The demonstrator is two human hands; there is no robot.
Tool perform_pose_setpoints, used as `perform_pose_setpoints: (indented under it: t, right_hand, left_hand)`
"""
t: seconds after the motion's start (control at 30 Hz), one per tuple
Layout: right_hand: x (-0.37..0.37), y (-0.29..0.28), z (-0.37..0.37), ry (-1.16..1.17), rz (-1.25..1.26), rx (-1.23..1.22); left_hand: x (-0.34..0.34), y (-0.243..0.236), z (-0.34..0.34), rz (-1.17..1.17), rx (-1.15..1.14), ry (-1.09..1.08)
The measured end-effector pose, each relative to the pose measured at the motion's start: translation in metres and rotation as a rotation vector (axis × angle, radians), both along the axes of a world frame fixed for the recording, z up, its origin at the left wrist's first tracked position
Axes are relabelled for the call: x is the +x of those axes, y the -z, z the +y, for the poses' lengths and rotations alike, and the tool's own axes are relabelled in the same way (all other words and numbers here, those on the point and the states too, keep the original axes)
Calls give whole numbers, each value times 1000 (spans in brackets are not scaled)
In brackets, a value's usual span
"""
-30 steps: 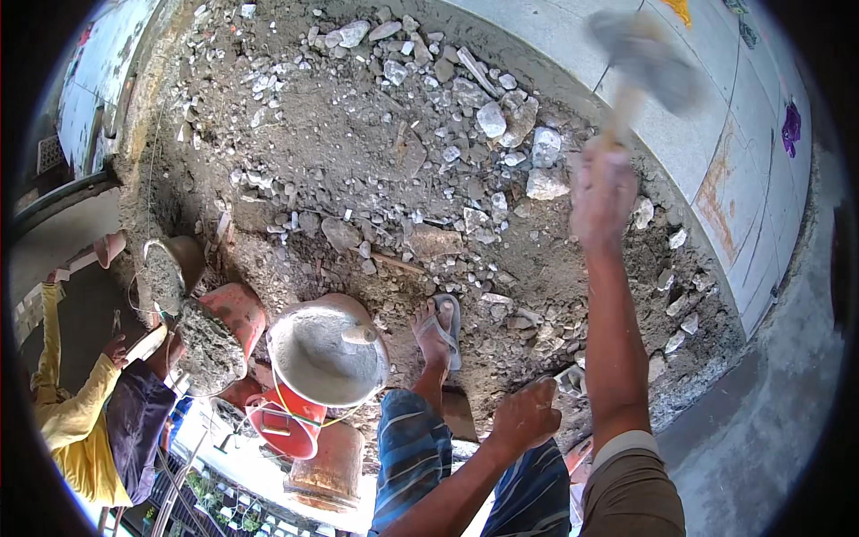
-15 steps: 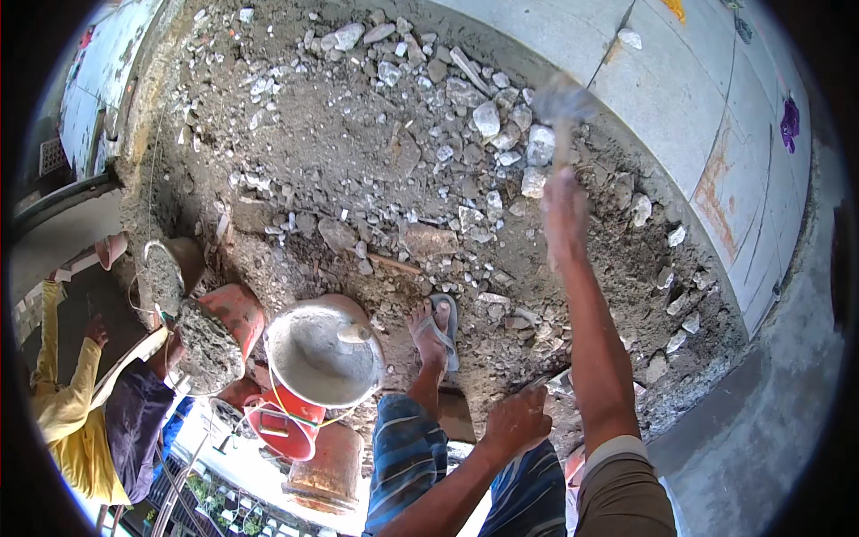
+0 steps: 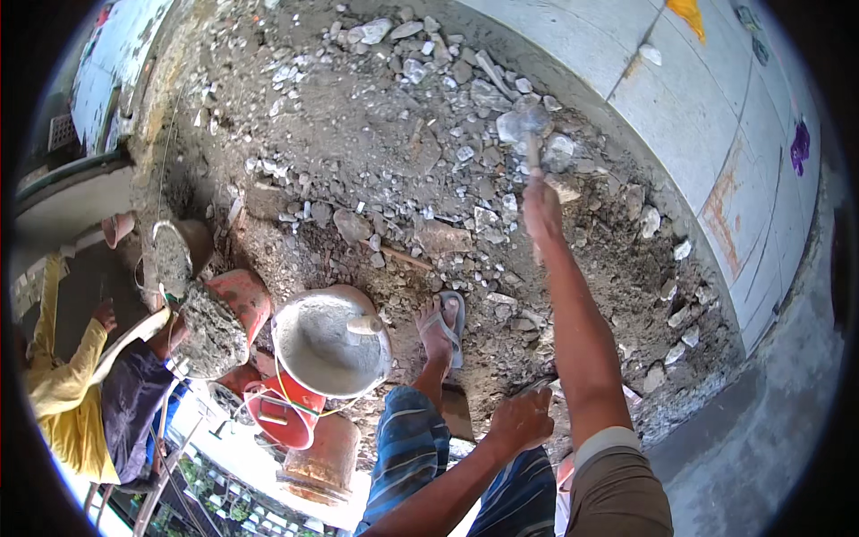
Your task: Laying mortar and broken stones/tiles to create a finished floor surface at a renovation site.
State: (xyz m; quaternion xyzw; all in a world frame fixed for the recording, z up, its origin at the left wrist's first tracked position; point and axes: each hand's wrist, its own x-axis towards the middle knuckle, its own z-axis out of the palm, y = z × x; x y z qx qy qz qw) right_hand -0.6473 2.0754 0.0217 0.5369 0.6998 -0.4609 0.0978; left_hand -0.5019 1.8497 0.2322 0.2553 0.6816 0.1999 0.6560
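My right hand (image 3: 543, 215) is wrapped round the handle of a hammer (image 3: 534, 154) out over the rubble. Motion smears the hammer's head, which is among the pale stones near the concrete edging. Beside it lies a whitish stone (image 3: 560, 150). My left hand (image 3: 522, 422) is a closed fist over my knee; what it holds, if anything, I cannot make out. A sandalled foot (image 3: 438, 327) of mine stands on the rubble, left of my right forearm.
A bucket of grey powder or mortar (image 3: 309, 345) with a wooden handle in it stands left of my foot. Near it are a red bucket (image 3: 284, 421) and a mortar-filled bucket (image 3: 212, 333). A person in yellow sleeves (image 3: 72, 376) is at far left. Pale slabs (image 3: 662, 134) border the right.
My right hand and the hammer have moved left and slightly down, and the hammer's head is now over other stones. My left fist has stayed nearly in place. The view has shifted a little.
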Motion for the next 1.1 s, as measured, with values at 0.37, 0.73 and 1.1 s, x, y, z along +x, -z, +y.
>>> perform_pose_setpoints:
  t: [0.37, 0.73, 1.1]
  right_hand:
    - [-48, -61, 0, 66, 1064, 658]
    - [101, -87, -40, 223, 401, 155]
    - [311, 16, -59, 471, -99, 227]
  left_hand:
    - [-15, -13, -3, -73, -42, -92]
    - [-16, -7, -9, -7, -104, -90]
    - [38, -6, 2, 28, 42, 45]
